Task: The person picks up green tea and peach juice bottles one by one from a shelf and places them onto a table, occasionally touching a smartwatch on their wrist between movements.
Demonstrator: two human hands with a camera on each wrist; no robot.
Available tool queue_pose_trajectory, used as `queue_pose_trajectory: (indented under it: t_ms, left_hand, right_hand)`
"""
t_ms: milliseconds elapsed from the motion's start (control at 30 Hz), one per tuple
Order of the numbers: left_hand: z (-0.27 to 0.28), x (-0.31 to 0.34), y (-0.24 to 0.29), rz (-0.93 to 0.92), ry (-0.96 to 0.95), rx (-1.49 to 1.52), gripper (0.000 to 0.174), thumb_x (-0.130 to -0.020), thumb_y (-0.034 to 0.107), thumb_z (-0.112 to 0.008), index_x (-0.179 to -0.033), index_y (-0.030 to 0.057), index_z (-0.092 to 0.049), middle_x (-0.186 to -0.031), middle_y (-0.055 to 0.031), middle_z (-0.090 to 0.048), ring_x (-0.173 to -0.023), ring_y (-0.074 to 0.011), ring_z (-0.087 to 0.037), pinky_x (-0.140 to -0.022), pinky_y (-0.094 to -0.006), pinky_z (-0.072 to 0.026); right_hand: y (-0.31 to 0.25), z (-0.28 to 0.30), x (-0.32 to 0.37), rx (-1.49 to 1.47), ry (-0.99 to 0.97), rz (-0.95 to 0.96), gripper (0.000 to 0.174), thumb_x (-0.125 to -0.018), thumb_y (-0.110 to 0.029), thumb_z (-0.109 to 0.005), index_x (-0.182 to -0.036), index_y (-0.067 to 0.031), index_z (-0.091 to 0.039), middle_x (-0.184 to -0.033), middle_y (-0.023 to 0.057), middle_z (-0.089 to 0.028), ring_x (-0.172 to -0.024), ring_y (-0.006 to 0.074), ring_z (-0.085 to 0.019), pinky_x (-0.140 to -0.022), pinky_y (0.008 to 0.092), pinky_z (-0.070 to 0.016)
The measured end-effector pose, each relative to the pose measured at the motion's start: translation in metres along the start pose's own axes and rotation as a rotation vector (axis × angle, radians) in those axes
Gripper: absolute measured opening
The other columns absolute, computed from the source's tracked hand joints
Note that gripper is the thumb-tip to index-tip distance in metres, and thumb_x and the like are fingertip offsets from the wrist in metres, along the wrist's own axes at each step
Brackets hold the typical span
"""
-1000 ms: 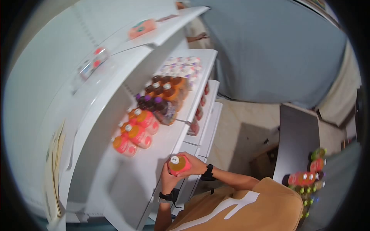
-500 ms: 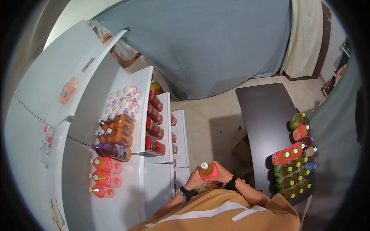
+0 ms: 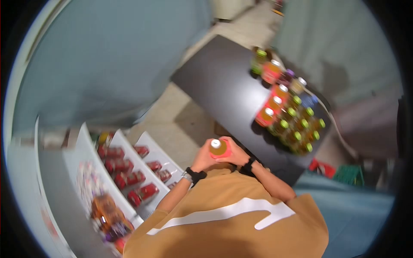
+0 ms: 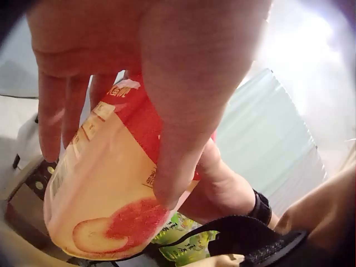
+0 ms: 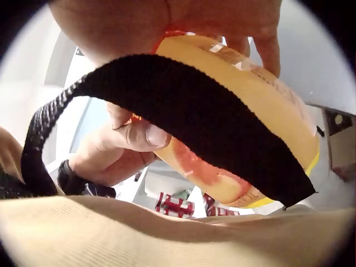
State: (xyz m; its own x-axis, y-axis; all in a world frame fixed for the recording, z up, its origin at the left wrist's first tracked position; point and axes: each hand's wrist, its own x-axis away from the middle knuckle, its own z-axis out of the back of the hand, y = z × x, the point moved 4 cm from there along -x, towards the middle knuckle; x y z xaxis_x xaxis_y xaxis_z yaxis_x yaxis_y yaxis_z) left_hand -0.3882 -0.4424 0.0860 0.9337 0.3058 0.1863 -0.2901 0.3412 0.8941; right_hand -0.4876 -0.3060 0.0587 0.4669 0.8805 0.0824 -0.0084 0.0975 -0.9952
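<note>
A peach-drink bottle with a white cap and pink label is held upright in front of the person's chest. The left hand grips it from one side, the right hand from the other. In the left wrist view the left thumb and fingers lie round the bottle. The right wrist view shows the right hand curled over the bottle, with a black strap hanging across it and the left thumb touching it.
A dark table stands ahead, bearing several green-capped bottles and pink-labelled bottles at its right. White shelves on the left hold red cans and brown-drink bottles. A crate is at the right.
The head view has turned right, away from the shelves and towards the table. Both hands have moved away from the shelf edge with the bottle still gripped between them.
</note>
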Motion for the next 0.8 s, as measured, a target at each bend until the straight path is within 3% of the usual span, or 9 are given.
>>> queue_pose_trajectory:
  t_ms: [233, 367, 533, 633, 700, 800]
  left_hand:
    - [0.015, -0.084, -0.005, -0.101, -0.333, -0.225, 0.076, -0.064, 0.023, -0.091, -0.126, 0.0107, -0.050, -0.116, -0.0148, -0.068, -0.108, -0.0374, -0.066, -0.090, -0.0443, -0.0537]
    - [0.016, -0.144, -0.025, -0.111, -0.492, -0.269, 0.077, -0.063, 0.022, -0.091, -0.126, 0.0113, -0.048, -0.116, -0.0154, -0.067, -0.111, -0.0383, -0.064, -0.090, -0.0447, -0.0535]
    - [0.008, -0.201, -0.058, -0.196, -0.600, -0.339, 0.073, -0.064, 0.013, -0.086, -0.126, 0.0144, -0.047, -0.116, -0.0155, -0.067, -0.112, -0.0389, -0.064, -0.090, -0.0454, -0.0533]
    - [0.005, -0.218, -0.066, -0.220, -0.596, -0.361, 0.071, -0.065, 0.012, -0.083, -0.127, 0.0145, -0.049, -0.118, -0.0151, -0.066, -0.112, -0.0391, -0.063, -0.091, -0.0463, -0.0533]
    - [0.005, -0.222, -0.062, -0.233, -0.641, -0.372, 0.068, -0.069, 0.011, -0.081, -0.130, 0.0130, -0.050, -0.129, -0.0156, -0.061, -0.116, -0.0379, -0.061, -0.093, -0.0456, -0.0531]
    - [0.007, -0.227, -0.061, -0.323, -0.621, -0.341, 0.076, -0.073, 0.012, -0.081, -0.141, 0.0163, -0.047, -0.140, -0.0134, -0.055, -0.119, -0.0377, -0.061, -0.096, -0.0447, -0.0536]
  right_hand:
    - [0.015, 0.017, -0.021, 0.114, 0.217, -0.043, 0.093, -0.074, -0.034, -0.089, -0.143, -0.0019, -0.034, -0.140, 0.0196, -0.044, -0.133, 0.0324, -0.046, -0.111, 0.0388, -0.0399]
    - [0.043, 0.025, -0.055, 0.167, 0.291, -0.183, 0.093, -0.075, -0.028, -0.087, -0.145, -0.0043, -0.032, -0.142, 0.0213, -0.042, -0.135, 0.0363, -0.044, -0.112, 0.0400, -0.0394]
    - [0.087, 0.030, -0.088, 0.342, 0.490, -0.200, 0.090, -0.071, -0.020, -0.086, -0.144, -0.0037, -0.035, -0.137, 0.0235, -0.047, -0.130, 0.0416, -0.047, -0.108, 0.0428, -0.0421]
    - [0.086, 0.034, -0.093, 0.334, 0.597, -0.251, 0.084, -0.074, -0.016, -0.084, -0.143, -0.0067, -0.036, -0.141, 0.0201, -0.046, -0.128, 0.0405, -0.050, -0.105, 0.0431, -0.0456]
    - [0.086, 0.032, -0.093, 0.251, 0.645, -0.304, 0.081, -0.077, -0.013, -0.082, -0.144, -0.0090, -0.037, -0.143, 0.0172, -0.045, -0.128, 0.0401, -0.051, -0.103, 0.0434, -0.0479]
    - [0.087, 0.033, -0.094, 0.278, 0.689, -0.348, 0.080, -0.078, -0.010, -0.081, -0.144, -0.0106, -0.035, -0.146, 0.0157, -0.043, -0.130, 0.0403, -0.050, -0.103, 0.0451, -0.0486]
